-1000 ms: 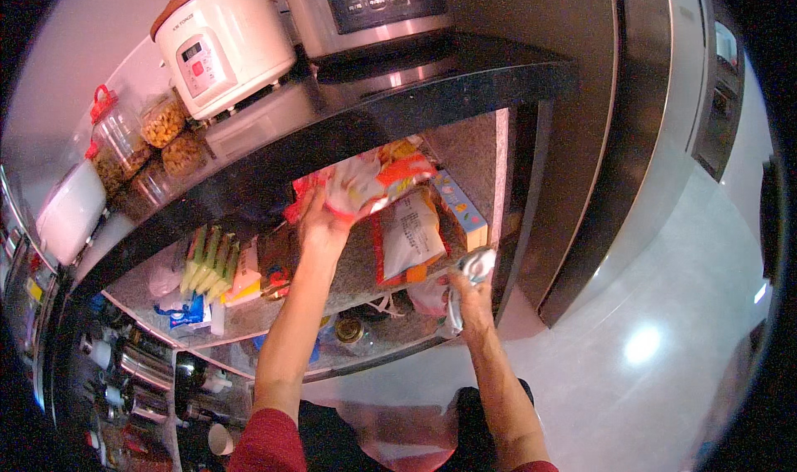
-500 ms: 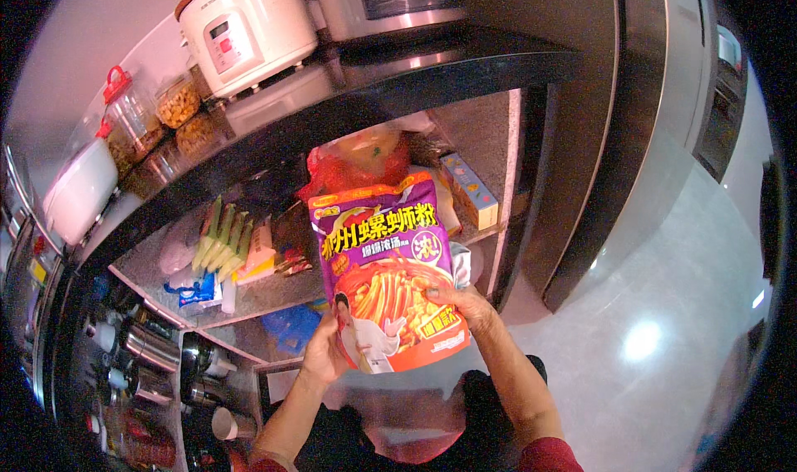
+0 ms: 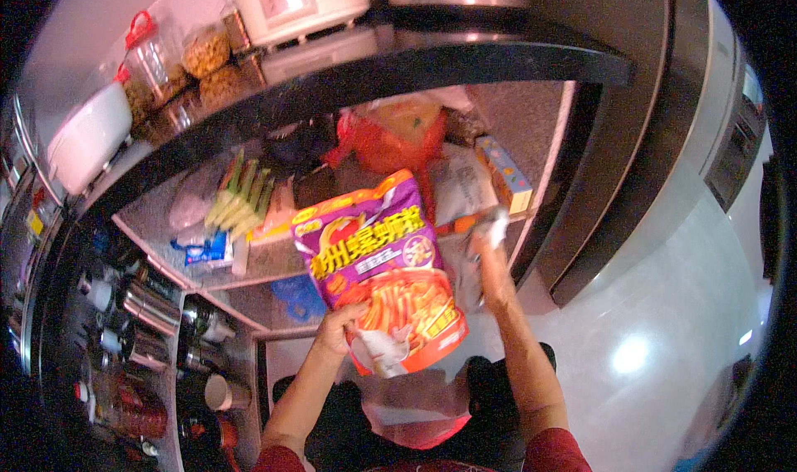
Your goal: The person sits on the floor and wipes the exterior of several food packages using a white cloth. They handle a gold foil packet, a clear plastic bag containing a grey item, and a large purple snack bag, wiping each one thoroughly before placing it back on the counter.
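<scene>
A large purple, orange and red noodle bag [image 3: 386, 264] is held up in front of me, with a picture of noodles on its face. My left hand [image 3: 339, 327] grips its lower left edge, thumb on the front. My right hand [image 3: 484, 244] is apart from the bag, to its right, at the front of the open cabinet shelf. A small whitish thing [image 3: 498, 227] shows at its fingers; motion blur hides how they are placed. Close beyond that hand lies a pale plastic package [image 3: 465, 188].
The cabinet shelf holds a red plastic bag [image 3: 394, 140], a patterned box [image 3: 505, 173], green-and-cream packs [image 3: 239, 196] and a blue-and-white pack [image 3: 206, 248]. A black counter edge [image 3: 349, 86] overhangs it. Steel canisters [image 3: 149, 288] stand lower left; a tall dark panel [image 3: 618, 181] rises right.
My right hand has let go of the noodle bag and moved up and right toward the shelf. The left hand still holds the bag. The view has shifted, showing more of the shelf.
</scene>
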Action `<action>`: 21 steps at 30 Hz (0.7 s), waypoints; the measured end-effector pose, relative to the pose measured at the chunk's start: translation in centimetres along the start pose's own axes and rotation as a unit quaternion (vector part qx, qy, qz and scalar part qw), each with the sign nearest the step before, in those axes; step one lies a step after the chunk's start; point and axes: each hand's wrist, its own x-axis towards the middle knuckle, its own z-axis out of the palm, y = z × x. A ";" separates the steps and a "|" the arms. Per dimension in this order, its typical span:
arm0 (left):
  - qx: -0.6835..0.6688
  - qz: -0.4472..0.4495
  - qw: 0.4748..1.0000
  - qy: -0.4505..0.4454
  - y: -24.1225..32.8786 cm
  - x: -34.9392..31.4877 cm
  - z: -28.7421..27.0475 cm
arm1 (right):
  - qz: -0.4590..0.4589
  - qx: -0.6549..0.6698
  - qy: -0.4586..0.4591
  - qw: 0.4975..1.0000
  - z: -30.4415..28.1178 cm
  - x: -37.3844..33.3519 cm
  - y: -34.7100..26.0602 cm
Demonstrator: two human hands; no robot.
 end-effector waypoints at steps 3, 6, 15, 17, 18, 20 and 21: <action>0.119 0.045 0.984 0.125 -1.0 0.0 2.5 | -0.208 -0.112 0.077 0.969 2.2 -0.7 -1.3; 0.108 0.049 0.990 0.074 -2.4 0.6 -0.2 | -0.374 -0.321 -0.047 0.869 6.1 -5.0 -0.6; 0.156 0.022 0.986 0.046 -1.5 -0.4 1.3 | -0.457 -0.302 0.030 0.836 8.5 -3.4 -1.5; 0.200 -0.024 0.978 0.061 -0.8 -1.2 2.0 | -0.410 -0.331 0.072 0.847 7.8 -2.1 -2.1; 0.205 0.021 0.977 0.054 -1.2 -1.2 2.3 | -0.398 -0.352 0.093 0.842 7.5 -1.4 -2.0; 0.211 0.002 0.976 0.051 -1.2 -1.4 2.1 | -0.373 -0.391 0.138 0.830 7.1 -0.3 -1.7; 0.214 -0.008 0.976 0.050 -1.2 -1.5 2.1 | -0.373 -0.408 0.144 0.821 7.2 -0.3 -1.9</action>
